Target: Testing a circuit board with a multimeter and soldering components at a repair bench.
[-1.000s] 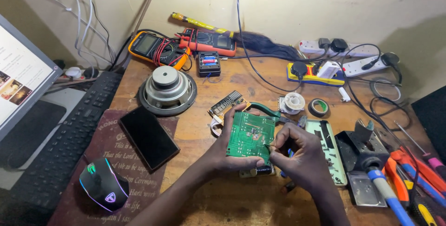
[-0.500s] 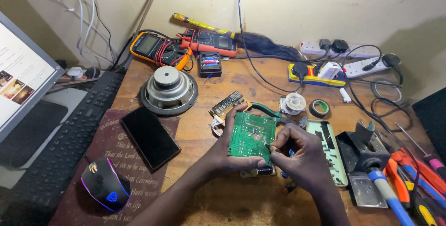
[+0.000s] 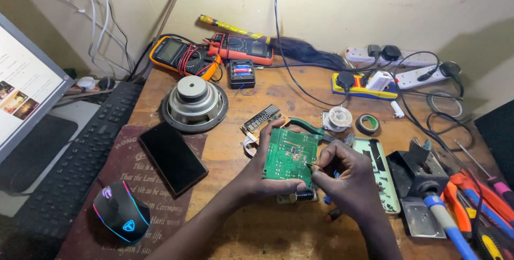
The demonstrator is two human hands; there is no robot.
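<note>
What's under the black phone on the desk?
The phone lies on a dark red printed mat, its right edge overhanging the wooden desk. The mat's print beneath it is hidden.

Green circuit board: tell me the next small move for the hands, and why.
Probably keep the left hand steady under the green circuit board while the right hand works its pinched fingers along the board's right edge. The board is held tilted off the wooden desk, so only the left hand supports it.
</note>
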